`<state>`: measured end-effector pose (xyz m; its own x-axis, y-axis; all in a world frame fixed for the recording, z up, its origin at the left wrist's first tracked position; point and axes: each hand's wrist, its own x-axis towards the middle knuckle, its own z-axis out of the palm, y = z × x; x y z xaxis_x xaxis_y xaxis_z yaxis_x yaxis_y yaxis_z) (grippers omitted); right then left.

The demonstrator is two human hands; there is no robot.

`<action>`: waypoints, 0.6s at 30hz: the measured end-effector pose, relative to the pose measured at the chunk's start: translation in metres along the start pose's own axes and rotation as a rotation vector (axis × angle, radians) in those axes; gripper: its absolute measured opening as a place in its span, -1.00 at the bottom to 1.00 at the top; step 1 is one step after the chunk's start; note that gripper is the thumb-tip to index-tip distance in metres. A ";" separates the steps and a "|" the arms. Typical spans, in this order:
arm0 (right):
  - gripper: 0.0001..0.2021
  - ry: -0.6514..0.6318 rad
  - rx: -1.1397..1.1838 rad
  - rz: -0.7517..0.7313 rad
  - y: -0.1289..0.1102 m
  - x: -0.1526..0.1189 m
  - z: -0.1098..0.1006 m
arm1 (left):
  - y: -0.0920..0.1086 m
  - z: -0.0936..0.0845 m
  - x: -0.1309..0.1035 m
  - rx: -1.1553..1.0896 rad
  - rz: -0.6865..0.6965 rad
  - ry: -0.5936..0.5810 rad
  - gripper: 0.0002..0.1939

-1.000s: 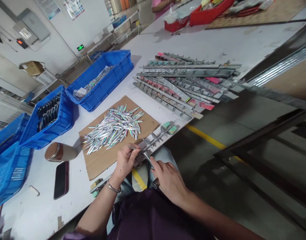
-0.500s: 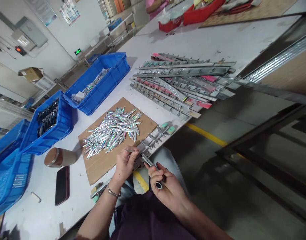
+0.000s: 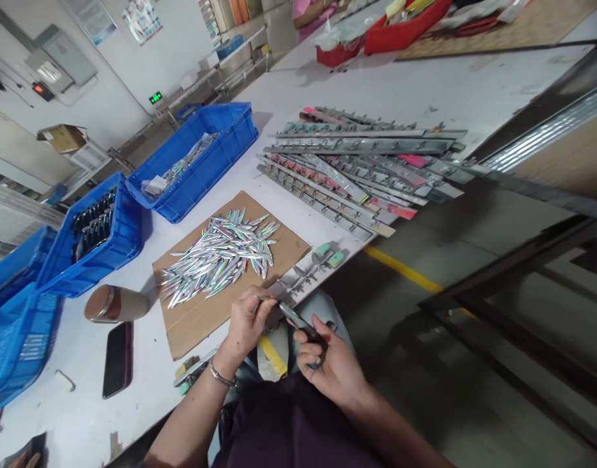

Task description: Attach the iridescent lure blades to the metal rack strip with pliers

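Note:
My left hand (image 3: 248, 320) is closed in a pinch on a thin silver piece (image 3: 263, 298), mostly covered by the fingers. In my right hand (image 3: 322, 357) is a pair of pliers (image 3: 298, 320) with a grey metal head and dark handles. The head's tip is close to the left fingertips; whether it touches the piece I cannot tell. Just beyond, a metal rack bar (image 3: 298, 278) with small clips and green end blocks (image 3: 335, 259) lies along the table edge. Shiny fish-shaped silver pieces (image 3: 225, 250) are heaped on a cardboard sheet (image 3: 186, 338).
Several clip bars (image 3: 357, 146) are piled at the right. Blue crates (image 3: 201, 188) line the left side, near a brown-lidded cup (image 3: 132, 305) and a phone (image 3: 118, 359). Red trays (image 3: 400, 34) stand at the back. A person in pink (image 3: 312, 16) is beyond the table.
The pliers have turned in my right hand, and their handles look further apart. My left hand has shifted slightly, still pinching the silver piece. The camera view has moved a little.

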<state>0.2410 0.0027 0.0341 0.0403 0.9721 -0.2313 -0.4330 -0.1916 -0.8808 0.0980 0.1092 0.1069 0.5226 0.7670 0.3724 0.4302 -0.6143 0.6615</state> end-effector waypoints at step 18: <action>-0.74 0.103 -0.628 -0.299 -0.007 -0.004 -0.009 | -0.002 0.004 -0.006 0.002 -0.071 -0.056 -0.72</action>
<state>0.2518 -0.0015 0.0373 0.1749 0.9834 0.0476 0.2106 0.0099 -0.9775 0.0971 0.1049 0.1011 0.5309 0.7970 0.2878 0.4691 -0.5593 0.6835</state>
